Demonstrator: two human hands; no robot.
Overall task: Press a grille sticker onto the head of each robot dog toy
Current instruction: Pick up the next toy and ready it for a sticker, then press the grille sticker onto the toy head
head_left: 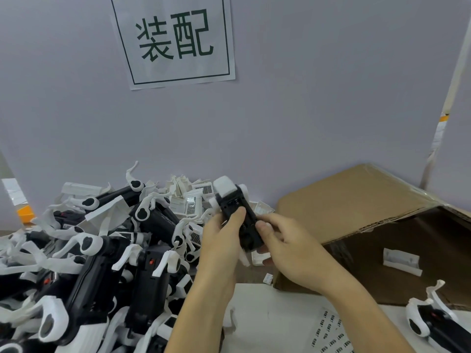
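Seen from the head camera, a workbench stands against a pale lilac wall (pixel 305 110) bearing a white paper sign (pixel 173 40) with two large dark Chinese characters inside a thin frame. The left half of the bench is buried under a heap of robot dog toys (pixel 96 263), black bodies with white legs tangled together. At the right sits an open cardboard box (pixel 356 207) lying on its side, with a small white plastic part (pixel 401 261) inside it. In the near right foreground lies a sheet of small stickers (pixel 331 337) on white paper, and beside it another toy (pixel 428 324) at the frame's edge. Above the middle of the bench, both hands hold one robot dog toy (pixel 237 212): a black underside faces the camera, and its white head is at the far end. Its long axis runs from near right to far left, head pointing away towards the wall. The left hand (pixel 221 240) grips the body's left side, thumb across it; the right hand (pixel 288 240) curls round its near end.
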